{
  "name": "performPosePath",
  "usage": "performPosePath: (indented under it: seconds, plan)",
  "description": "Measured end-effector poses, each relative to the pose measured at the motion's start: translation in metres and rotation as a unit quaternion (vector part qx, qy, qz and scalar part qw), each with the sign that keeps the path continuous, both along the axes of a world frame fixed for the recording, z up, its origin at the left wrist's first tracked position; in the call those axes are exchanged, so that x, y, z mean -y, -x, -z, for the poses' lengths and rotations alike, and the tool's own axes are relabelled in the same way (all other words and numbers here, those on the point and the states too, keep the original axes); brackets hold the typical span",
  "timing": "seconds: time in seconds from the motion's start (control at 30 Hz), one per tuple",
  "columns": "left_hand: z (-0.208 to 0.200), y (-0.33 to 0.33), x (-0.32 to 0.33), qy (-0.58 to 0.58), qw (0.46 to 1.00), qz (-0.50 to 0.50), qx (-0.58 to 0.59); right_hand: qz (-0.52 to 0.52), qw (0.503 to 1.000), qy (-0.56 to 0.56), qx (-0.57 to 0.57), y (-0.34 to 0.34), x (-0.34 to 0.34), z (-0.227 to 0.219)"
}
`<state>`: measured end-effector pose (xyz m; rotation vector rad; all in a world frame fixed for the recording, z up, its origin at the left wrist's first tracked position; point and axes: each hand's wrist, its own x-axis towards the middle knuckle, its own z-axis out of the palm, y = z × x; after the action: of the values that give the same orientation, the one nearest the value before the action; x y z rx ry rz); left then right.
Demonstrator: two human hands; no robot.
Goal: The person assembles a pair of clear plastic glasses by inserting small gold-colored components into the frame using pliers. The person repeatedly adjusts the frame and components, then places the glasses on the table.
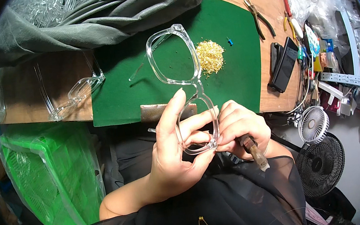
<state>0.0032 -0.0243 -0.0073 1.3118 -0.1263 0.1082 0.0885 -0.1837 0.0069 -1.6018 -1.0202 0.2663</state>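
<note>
My left hand (169,156) grips a clear plastic eyeglass frame (197,82) by its nearer rim, fingers passing through and around it. The farther rim and one temple arm stick out over the green mat (117,97). At the nearer corner of the frame, by the hinge, the fingertips of my right hand (245,124) are pinched. That hand also has a hand tool with a worn brownish handle (254,153) tucked in its curled fingers; the tool's working end is hidden. Beyond the hands, a heap of tiny gold-coloured metal pieces (211,57) lies on the mat.
A small blue pin-like piece (229,41) lies beside the heap. Pliers (260,19) and a black phone (284,64) are on the right. Another clear frame (80,91) rests at left, below a grey cloth (102,25) holding many more. Fans (319,165) and a green crate (52,173) flank me.
</note>
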Motion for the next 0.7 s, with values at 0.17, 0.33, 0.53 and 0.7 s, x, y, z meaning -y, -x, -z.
performPosePath:
  seconds: [0.17, 0.33, 0.53, 0.7]
  plan:
    - [0.001, 0.001, 0.000, -0.006, 1.000, -0.008, -0.009, -0.016, 0.999, 0.011, 0.030, -0.003, -0.001, -0.002]
    - [0.001, 0.003, 0.002, -0.020, 0.999, -0.018, -0.022, -0.018, 0.996, 0.032, 0.081, -0.002, 0.000, -0.004]
    - [0.000, 0.002, 0.000, -0.013, 1.000, -0.001, -0.007, 0.021, 0.999, -0.016, 0.034, 0.006, 0.000, 0.004]
    - [0.001, 0.003, 0.003, -0.003, 1.000, -0.013, -0.021, 0.026, 0.993, 0.004, 0.114, 0.005, 0.002, 0.001]
